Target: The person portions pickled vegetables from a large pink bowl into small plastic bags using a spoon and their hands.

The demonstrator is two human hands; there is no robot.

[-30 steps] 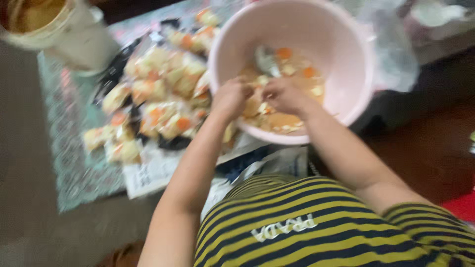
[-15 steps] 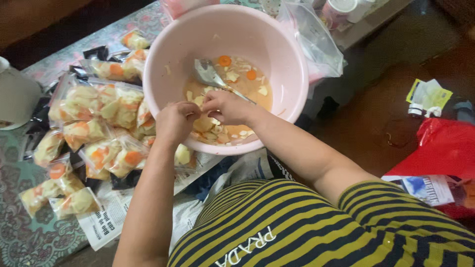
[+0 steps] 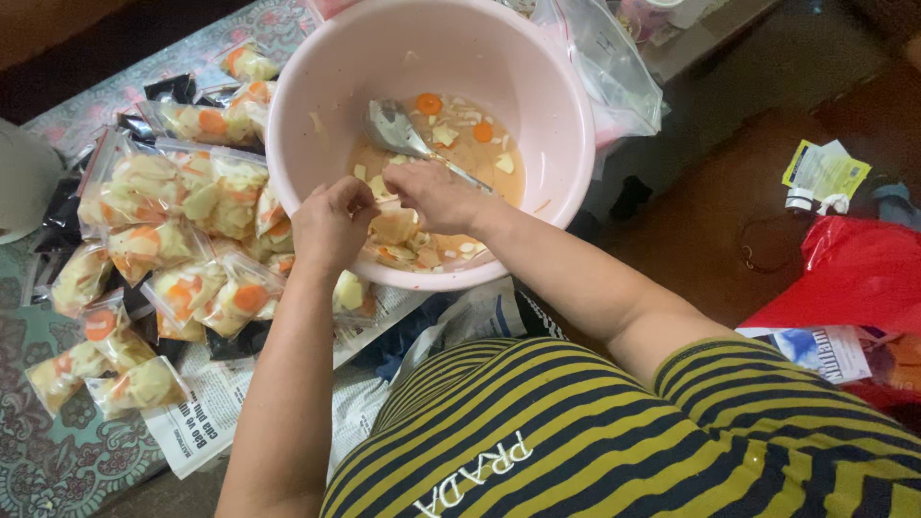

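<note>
Small filled bag [image 3: 398,230]: pinched at its mouth by left hand [image 3: 331,225] and right hand [image 3: 436,197], inside pink basin [image 3: 317,86] at 6 o'clock. Spoon [image 3: 398,129] at 12 o'clock. Risk: brine could be spilled if the grip slackens.

Red plastic bag [image 3: 863,273] right, yellow-green sachet [image 3: 823,173] beyond it. Newspaper [image 3: 206,412] near left. White container [image 3: 24,177] far left on patterned mat [image 3: 58,470].
</note>
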